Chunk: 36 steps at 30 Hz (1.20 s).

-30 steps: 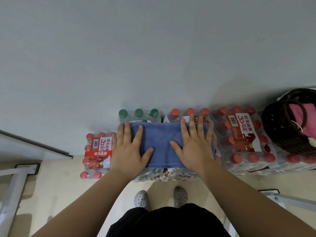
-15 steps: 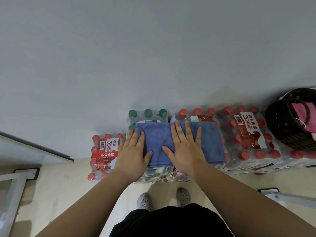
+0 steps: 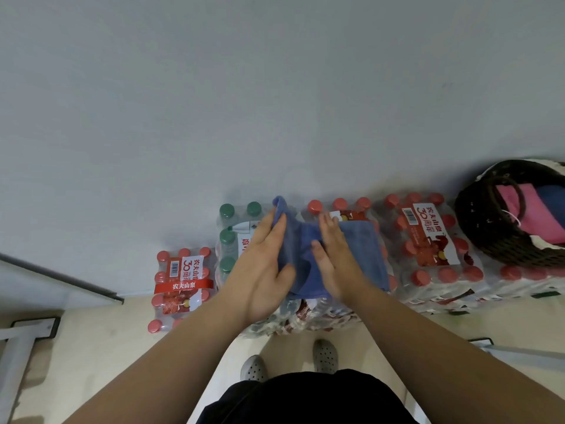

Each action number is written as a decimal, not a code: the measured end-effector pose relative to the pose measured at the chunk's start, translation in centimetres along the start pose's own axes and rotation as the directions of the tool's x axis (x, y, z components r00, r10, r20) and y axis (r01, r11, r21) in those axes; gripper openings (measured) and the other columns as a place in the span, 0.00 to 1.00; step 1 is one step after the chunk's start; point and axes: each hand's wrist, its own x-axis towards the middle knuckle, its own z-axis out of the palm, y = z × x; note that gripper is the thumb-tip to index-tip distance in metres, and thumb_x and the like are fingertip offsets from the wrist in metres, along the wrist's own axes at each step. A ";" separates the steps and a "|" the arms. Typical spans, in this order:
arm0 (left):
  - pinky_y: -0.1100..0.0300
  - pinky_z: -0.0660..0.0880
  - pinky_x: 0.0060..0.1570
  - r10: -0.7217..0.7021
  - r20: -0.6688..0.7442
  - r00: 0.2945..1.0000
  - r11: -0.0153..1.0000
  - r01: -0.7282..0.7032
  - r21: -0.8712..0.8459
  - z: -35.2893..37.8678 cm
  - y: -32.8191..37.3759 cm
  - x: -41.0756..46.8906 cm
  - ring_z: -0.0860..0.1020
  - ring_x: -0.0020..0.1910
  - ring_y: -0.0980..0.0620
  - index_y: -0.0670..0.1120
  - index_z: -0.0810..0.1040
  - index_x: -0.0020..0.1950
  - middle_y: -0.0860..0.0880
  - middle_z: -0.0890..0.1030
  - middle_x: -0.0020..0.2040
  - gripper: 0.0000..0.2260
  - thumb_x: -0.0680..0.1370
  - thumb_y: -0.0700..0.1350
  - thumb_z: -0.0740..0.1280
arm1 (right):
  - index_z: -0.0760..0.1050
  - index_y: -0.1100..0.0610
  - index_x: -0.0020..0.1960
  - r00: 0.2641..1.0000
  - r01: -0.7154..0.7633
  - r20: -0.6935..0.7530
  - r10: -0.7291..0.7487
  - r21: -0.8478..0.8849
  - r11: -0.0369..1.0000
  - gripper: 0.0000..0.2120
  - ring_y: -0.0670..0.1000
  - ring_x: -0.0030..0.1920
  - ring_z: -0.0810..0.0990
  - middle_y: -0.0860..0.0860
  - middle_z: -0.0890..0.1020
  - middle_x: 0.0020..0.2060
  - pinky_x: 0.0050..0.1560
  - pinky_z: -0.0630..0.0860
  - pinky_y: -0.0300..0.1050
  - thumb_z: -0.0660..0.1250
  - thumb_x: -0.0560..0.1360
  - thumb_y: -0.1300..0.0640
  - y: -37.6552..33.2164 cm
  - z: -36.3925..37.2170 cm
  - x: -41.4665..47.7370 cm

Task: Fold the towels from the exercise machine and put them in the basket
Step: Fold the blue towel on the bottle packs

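Observation:
A blue towel (image 3: 357, 249) lies on shrink-wrapped packs of water bottles (image 3: 428, 240) against the wall. My left hand (image 3: 263, 264) holds the towel's left edge between thumb and straight fingers and has lifted that flap upright, its corner sticking up above my fingertips. My right hand (image 3: 333, 255) rests flat on the middle of the towel, fingers straight, pinning it down. The dark wicker basket (image 3: 489, 240) stands on the packs at the far right, with a pink towel (image 3: 532, 212) and a dark blue towel (image 3: 550, 200) inside.
A lower pack of red-capped bottles (image 3: 180, 283) stands on the floor at the left, beside green-capped bottles (image 3: 227, 234). Grey metal frame parts lie at the lower left (image 3: 18, 347) and lower right (image 3: 519, 350). My feet (image 3: 290, 359) are just before the packs.
My left hand went from lying flat on the towel to lifting its left edge up and toward the right. My right hand slid from the towel's right part to its middle.

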 end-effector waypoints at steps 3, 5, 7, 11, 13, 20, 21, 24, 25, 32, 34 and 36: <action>0.83 0.41 0.63 0.085 0.038 0.996 0.992 -0.088 0.090 1.4 3.1 1.5 0.36 0.69 0.78 0.45 0.44 0.81 0.53 0.40 0.81 0.37 0.77 0.36 0.61 | 0.49 0.48 0.79 0.995 -0.067 -0.066 0.079 0.174 0.983 0.33 0.45 0.80 0.48 0.44 0.50 0.79 0.80 0.50 0.51 0.51 0.80 0.36 1.4 -2.8 -0.9; 0.78 0.42 0.69 0.118 0.048 0.992 0.983 -0.124 0.134 3.1 5.1 2.7 0.37 0.73 0.73 0.43 0.43 0.81 0.50 0.40 0.81 0.37 0.78 0.35 0.60 | 0.50 0.51 0.80 0.994 -0.084 -0.056 0.090 0.110 0.990 0.34 0.43 0.79 0.48 0.40 0.50 0.77 0.79 0.49 0.46 0.50 0.79 0.37 2.6 -5.0 -1.6; 0.64 0.48 0.77 0.094 0.070 0.993 0.977 -0.105 0.188 5.2 6.5 4.0 0.42 0.79 0.57 0.42 0.42 0.81 0.48 0.41 0.82 0.36 0.78 0.37 0.59 | 0.52 0.51 0.80 0.992 -0.110 -0.048 0.116 0.123 0.986 0.34 0.43 0.79 0.50 0.41 0.53 0.77 0.78 0.50 0.44 0.49 0.79 0.37 3.4 -7.1 -2.3; 0.52 0.61 0.75 -0.029 0.126 0.992 0.972 -0.002 0.235 9.7 8.2 6.6 0.53 0.79 0.44 0.42 0.46 0.81 0.46 0.44 0.82 0.35 0.77 0.41 0.59 | 0.61 0.49 0.78 0.969 -0.207 -0.050 0.242 0.378 0.903 0.32 0.45 0.76 0.62 0.46 0.64 0.77 0.77 0.59 0.50 0.50 0.78 0.36 5.4 -9.4 -3.1; 0.52 0.66 0.71 -0.088 0.176 0.980 0.950 0.030 0.309 11.8 8.1 7.6 0.58 0.78 0.42 0.43 0.49 0.81 0.46 0.44 0.82 0.34 0.78 0.40 0.61 | 0.62 0.47 0.78 0.974 -0.203 0.006 0.225 0.454 0.868 0.32 0.42 0.75 0.64 0.44 0.66 0.76 0.76 0.62 0.49 0.52 0.79 0.33 6.4 -9.9 -3.3; 0.57 0.68 0.67 -0.094 0.084 0.992 0.974 0.074 0.212 14.0 7.3 8.1 0.68 0.72 0.45 0.44 0.72 0.69 0.42 0.65 0.76 0.18 0.79 0.43 0.58 | 0.71 0.50 0.73 0.992 -0.099 0.099 0.074 0.283 0.954 0.19 0.45 0.68 0.72 0.48 0.75 0.67 0.68 0.68 0.39 0.58 0.83 0.48 7.4 -11.2 -2.4; 0.56 0.69 0.66 -0.081 0.002 0.997 0.972 0.079 0.219 13.8 7.1 7.8 0.71 0.69 0.45 0.43 0.74 0.66 0.43 0.69 0.73 0.16 0.79 0.42 0.58 | 0.73 0.52 0.72 0.993 -0.079 0.109 0.055 0.235 0.969 0.18 0.48 0.66 0.73 0.50 0.76 0.66 0.68 0.69 0.41 0.60 0.83 0.50 7.7 -11.2 -2.2; 0.45 0.74 0.59 0.010 -0.211 0.977 0.918 0.075 0.389 13.3 5.4 7.2 0.75 0.61 0.43 0.44 0.77 0.63 0.46 0.75 0.66 0.17 0.77 0.45 0.59 | 0.72 0.55 0.72 0.987 -0.089 0.149 0.066 0.159 0.983 0.21 0.50 0.67 0.73 0.52 0.75 0.67 0.66 0.68 0.40 0.65 0.81 0.53 7.9 -11.3 -1.7; 0.43 0.73 0.61 -0.007 -0.230 0.973 0.888 0.112 0.446 13.1 4.7 7.2 0.74 0.63 0.42 0.45 0.76 0.66 0.46 0.74 0.68 0.19 0.77 0.48 0.58 | 0.72 0.55 0.72 0.987 -0.096 0.144 0.075 0.145 0.985 0.22 0.50 0.66 0.73 0.52 0.75 0.66 0.66 0.68 0.41 0.67 0.80 0.53 7.9 -11.4 -1.7; 0.38 0.35 0.74 -0.195 0.021 0.981 0.680 0.120 0.724 14.4 3.2 8.2 0.37 0.79 0.47 0.48 0.42 0.81 0.50 0.41 0.82 0.43 0.74 0.73 0.45 | 0.76 0.54 0.66 0.983 -0.164 0.100 0.153 0.110 0.980 0.23 0.49 0.49 0.78 0.49 0.76 0.54 0.53 0.76 0.43 0.75 0.73 0.55 7.7 -11.7 -1.3; 0.36 0.35 0.74 -0.179 0.023 0.984 0.674 0.106 0.731 14.9 3.1 8.5 0.36 0.79 0.48 0.48 0.41 0.81 0.50 0.42 0.82 0.45 0.73 0.74 0.46 | 0.76 0.53 0.62 0.980 -0.186 0.081 0.182 0.054 0.981 0.19 0.47 0.48 0.76 0.50 0.76 0.52 0.47 0.72 0.36 0.74 0.73 0.52 7.7 -11.5 -1.0; 0.35 0.37 0.74 -0.163 0.023 0.986 0.669 0.094 0.737 15.2 3.3 8.6 0.36 0.79 0.48 0.47 0.41 0.81 0.50 0.42 0.81 0.47 0.73 0.75 0.47 | 0.76 0.53 0.55 0.979 -0.198 0.060 0.197 0.022 0.980 0.12 0.46 0.45 0.74 0.50 0.76 0.50 0.41 0.67 0.32 0.73 0.75 0.50 7.6 -11.3 -0.6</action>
